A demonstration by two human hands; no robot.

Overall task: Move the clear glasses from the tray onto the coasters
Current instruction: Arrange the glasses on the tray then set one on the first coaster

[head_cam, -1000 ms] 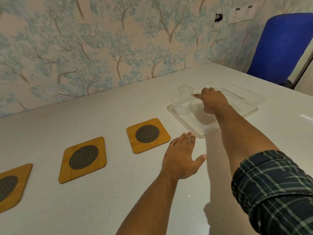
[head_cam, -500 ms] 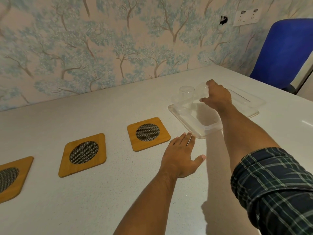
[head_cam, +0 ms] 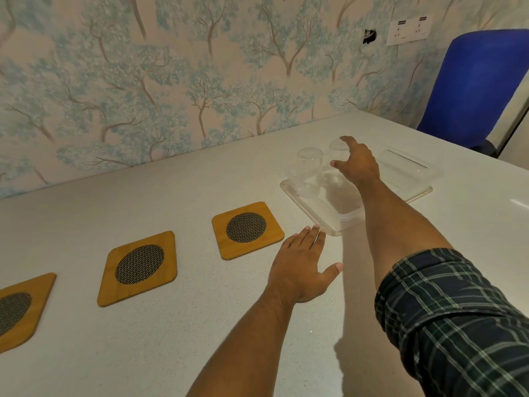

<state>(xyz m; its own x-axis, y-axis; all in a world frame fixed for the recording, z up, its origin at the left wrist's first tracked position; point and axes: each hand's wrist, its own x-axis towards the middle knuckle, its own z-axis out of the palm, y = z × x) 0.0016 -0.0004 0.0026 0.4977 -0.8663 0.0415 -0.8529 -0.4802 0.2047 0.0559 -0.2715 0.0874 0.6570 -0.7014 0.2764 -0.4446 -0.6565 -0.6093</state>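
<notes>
My rolled plaid sleeve (head_cam: 446,319) fills the near corner at about four o'clock, with my right forearm running up from it toward one o'clock. My left hand (head_cam: 303,267) lies flat on the pale speckled tabletop (head_cam: 171,348), palm down, fingers straight and together, thumb spread out to the side, holding nothing; its fingertips (head_cam: 315,230) sit just beside the near corner of the tray.

Off at nine to ten o'clock from that hand runs a row of three wooden coasters with dark mesh centres. The nearest coaster (head_cam: 248,230) is just beside my left hand, the middle coaster (head_cam: 138,267) lies farther along, and the far-left coaster (head_cam: 20,310) is cut by the frame edge. All three are bare.

Beyond my left hand, at about one o'clock, sits the clear tray (head_cam: 323,213). Two clear glasses stand at its far left end. The left glass (head_cam: 309,163) stands free and upright. My right hand (head_cam: 357,164) is at the right glass (head_cam: 337,147), index finger stretched over the top and thumb coming in against the near side; the fingers are partly spread, and I cannot tell whether they have closed on it.

Farther off at two o'clock a blue chair (head_cam: 475,84) stands against the tree-patterned wallpaper (head_cam: 143,81).
</notes>
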